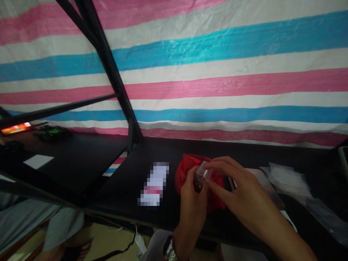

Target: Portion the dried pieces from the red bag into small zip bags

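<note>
Both left hand (pixel 193 199) and right hand (pixel 240 186) pinch a clear plastic piece (pixel 204 173) over the red bag (pixel 187 164), near the tabletop's (pixel 122 192) front edge. Light, even fingertip pressure should avoid crushing it.

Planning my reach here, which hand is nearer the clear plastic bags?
Right. The right hand is left of the bags, not touching; the left hand is farther left. Both hold a small clear plastic piece.

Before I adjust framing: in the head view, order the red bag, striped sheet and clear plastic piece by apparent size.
1. Striped sheet
2. Red bag, partly covered
3. Clear plastic piece
</note>
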Tool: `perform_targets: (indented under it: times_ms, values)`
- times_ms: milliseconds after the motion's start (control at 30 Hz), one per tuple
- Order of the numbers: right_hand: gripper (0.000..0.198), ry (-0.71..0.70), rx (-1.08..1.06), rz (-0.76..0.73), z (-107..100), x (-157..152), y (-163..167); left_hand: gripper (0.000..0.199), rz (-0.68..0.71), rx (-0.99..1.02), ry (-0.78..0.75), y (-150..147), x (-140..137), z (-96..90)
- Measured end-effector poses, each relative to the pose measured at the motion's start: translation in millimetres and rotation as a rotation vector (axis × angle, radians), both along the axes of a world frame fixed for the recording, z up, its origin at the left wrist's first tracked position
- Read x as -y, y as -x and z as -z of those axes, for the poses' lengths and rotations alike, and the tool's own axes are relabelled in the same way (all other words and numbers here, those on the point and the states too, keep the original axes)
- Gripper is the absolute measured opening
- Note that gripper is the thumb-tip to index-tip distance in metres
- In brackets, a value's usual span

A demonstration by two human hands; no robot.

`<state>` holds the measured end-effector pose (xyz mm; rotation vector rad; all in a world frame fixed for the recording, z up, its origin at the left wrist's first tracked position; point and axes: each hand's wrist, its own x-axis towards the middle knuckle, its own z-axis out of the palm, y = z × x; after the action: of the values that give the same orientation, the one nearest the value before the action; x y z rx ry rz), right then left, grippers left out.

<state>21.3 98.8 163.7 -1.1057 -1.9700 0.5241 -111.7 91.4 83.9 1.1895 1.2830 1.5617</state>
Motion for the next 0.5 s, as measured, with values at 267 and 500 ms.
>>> perform_targets:
  times_ms: [267,500]
  values:
    - [0.021,0.115,-0.261,0.111,2,-5,-4,0.029,0.013,-0.031,-0.018,-12,1,-0.9]
    - [0.033,0.369,-0.471,0.184,46,-28,6,0.032,0.008,0.024,0.049,-11,-2,-5.1]
